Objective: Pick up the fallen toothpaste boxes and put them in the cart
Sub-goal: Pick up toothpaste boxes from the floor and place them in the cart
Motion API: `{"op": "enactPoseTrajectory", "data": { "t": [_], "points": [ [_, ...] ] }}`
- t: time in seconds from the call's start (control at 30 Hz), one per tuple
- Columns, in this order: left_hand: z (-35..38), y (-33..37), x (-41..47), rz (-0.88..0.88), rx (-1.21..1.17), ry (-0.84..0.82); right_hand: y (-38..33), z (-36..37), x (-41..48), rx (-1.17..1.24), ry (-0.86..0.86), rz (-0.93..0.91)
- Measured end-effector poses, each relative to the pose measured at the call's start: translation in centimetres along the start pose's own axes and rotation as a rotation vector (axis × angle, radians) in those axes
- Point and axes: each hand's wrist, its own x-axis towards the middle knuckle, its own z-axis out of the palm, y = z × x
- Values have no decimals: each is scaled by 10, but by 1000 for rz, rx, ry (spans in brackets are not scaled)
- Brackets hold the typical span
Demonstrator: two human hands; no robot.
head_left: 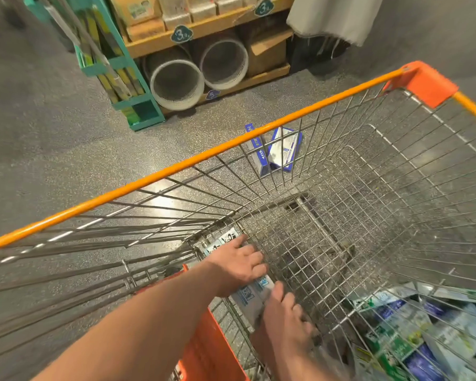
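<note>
Both my hands are down in the near left corner of the wire cart (pixel 308 110) with the orange rim. My left hand (pixel 238 264) lies across white and blue toothpaste boxes (pixel 249 296) against the cart's left wall, its fingers curled over their right edge. My right hand (pixel 285 318) sits just behind, thumb touching the near end of the boxes, fingers spread on the mesh floor. Two more blue and white toothpaste boxes (pixel 282 149) lie on the floor beyond the cart, seen through its front mesh.
A pile of green, blue and white cartons (pixel 423 325) fills the cart's near right corner. Ahead stands a wooden shelf (pixel 209 26) with rolled mesh tubes (pixel 176 83), a teal rack (pixel 116 67) to its left, and a person's light garment (pixel 333 15) at the top right.
</note>
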Motion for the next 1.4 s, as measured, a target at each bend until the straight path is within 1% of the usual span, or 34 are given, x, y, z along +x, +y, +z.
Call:
{"op": "enactPoseTrajectory", "data": {
  "t": [0.03, 0.07, 0.13, 0.17, 0.3, 0.43, 0.67, 0.73, 0.77, 0.83, 0.93, 0.97, 1.03, 1.13, 1.2, 1.3, 1.4],
  "points": [
    [3, 1, 0, -5, -7, 19, 0, 6, -1, -8, 53, -67],
    [6, 1, 0, -14, -12, 40, -2, 4, 1, -49, -8, -65],
    [11, 1, -3, -35, -19, 40, -7, 8, 8, -87, -72, -45],
    [14, 1, -5, -36, -12, 25, -9, 11, 10, -100, -75, -56],
    [25, 2, -17, -26, 26, 18, -19, 17, 7, -72, -148, -96],
    [24, 3, -26, -7, 25, -54, -23, 17, 3, -64, -244, -127],
    [15, 6, -23, -15, -50, -184, -22, 29, 5, 18, -168, -110],
    [12, 10, -24, -23, -69, -215, -22, 29, 1, 33, -196, -106],
    [12, 11, -25, -29, -65, -222, -22, 31, 0, -9, -200, -106],
    [13, 12, -26, -42, -55, -213, -21, 37, -1, -12, -166, -148],
    [12, 13, -26, -56, -80, -188, -23, 22, -6, 76, -160, -107],
    [12, 13, -26, -57, -81, -195, -24, 19, -9, 128, -186, -90],
    [10, 14, -25, -62, -75, -212, -24, 15, -12, 132, -266, -89],
    [7, 16, -26, -75, -81, -230, -26, 10, -9, 157, -259, -57],
    [4, 17, -29, -91, -100, -192, -27, 3, -5, 144, -295, -40],
    [-8, 19, -35, -150, -181, -129, -26, -13, 5, 133, -257, -46],
    [-43, 22, -51, -244, -233, -128, -20, -50, 3, 75, -214, -103]
  ]
}}
